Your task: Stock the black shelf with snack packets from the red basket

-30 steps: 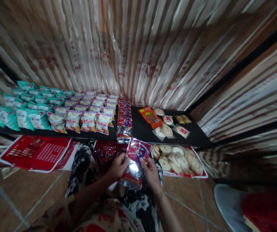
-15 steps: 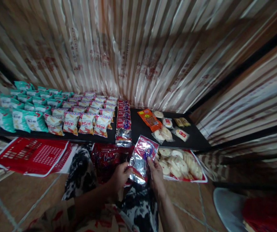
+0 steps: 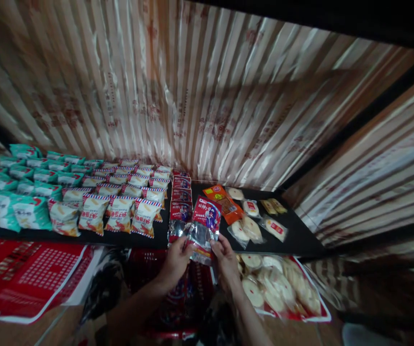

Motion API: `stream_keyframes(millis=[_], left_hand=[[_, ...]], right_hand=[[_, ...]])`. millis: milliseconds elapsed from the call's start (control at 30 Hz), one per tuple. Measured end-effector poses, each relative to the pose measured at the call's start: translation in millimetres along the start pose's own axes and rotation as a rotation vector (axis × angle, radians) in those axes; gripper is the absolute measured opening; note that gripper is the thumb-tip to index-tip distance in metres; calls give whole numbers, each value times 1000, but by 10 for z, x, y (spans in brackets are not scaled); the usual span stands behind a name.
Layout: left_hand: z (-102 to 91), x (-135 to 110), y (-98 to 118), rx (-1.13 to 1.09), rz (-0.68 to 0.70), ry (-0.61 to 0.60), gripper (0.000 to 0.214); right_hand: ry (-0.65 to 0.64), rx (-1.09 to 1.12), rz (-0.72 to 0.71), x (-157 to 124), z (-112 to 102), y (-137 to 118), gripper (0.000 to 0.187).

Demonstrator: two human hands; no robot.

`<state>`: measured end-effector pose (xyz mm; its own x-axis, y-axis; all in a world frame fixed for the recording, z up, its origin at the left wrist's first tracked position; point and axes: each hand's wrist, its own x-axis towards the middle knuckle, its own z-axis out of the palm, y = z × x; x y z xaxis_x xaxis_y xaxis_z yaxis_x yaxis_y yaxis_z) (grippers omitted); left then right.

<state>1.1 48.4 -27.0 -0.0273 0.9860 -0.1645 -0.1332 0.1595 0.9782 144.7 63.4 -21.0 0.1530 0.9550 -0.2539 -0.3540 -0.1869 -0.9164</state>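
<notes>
"Head view, now: a glossy red-and-silver foil packet [image 3: 207, 218] is held up at the front of a long black shelf [image 3: 300, 241], just beside a column of matching red packets [image 3: 181, 210]. What has changed?"

"Half a second ago it was lower, nearer the lap, and leaning more to the right. Now its printed top lies across the shelf in this view, while its silver lower end crosses the front edge."

"And the hands?"

"Both grasp it. The left hand [image 3: 175, 262] pinches the lower left side, the right hand [image 3: 224, 259] the lower right, thumbs in front. Neither has let go."

"Is it resting on the shelf?"

"Cannot tell; from above, it may be touching or held just over the surface."

"Meaning for the work?"

"The handling appears to have moved from lap to shelf, with the packet lined up more closely with the column, though a slight tilt remains."

"Its neighbours?"

"On its right, a flat orange packet [image 3: 218, 196] and pale round discs in clear wrap [image 3: 252, 229]; left of the column, white-and-orange bags with striped edges [image 3: 93, 214]. Those appear undisturbed."
</notes>
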Motion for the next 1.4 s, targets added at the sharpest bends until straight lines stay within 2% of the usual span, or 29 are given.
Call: stream_keyframes(millis=[133,200,333,467,600,767,900,1100,1400], left_hand=[[73,458,158,23,21,111,44],[104,682,223,113,68,221,51],[136,1111,305,267,198,439,45],[104,1456,346,297,156,492,34],[56,1669,357,296,178,503,31],[19,1814,291,351,164,539,31],[-9,1873,239,384,172,528,30],[-1,1905,237,390,142,526,33],[28,1969,262,419,186,510,34]], right_hand=[[27,-33,-70,654,278,-135,51],[10,-46,-98,983,436,-177,47],[2,-113,-83,1545,712,-181,46],[18,-244,-119,1937,873,-109,43],[8,-386,-148,2206,954,-15,43],[-13,-573,-178,2452,1012,58,37],[2,-741,-220,2537,1038,36,36],[22,-1135,-330,2478,1127,-77,38],[41,-1348,-479,2421,1247,-42,30]])
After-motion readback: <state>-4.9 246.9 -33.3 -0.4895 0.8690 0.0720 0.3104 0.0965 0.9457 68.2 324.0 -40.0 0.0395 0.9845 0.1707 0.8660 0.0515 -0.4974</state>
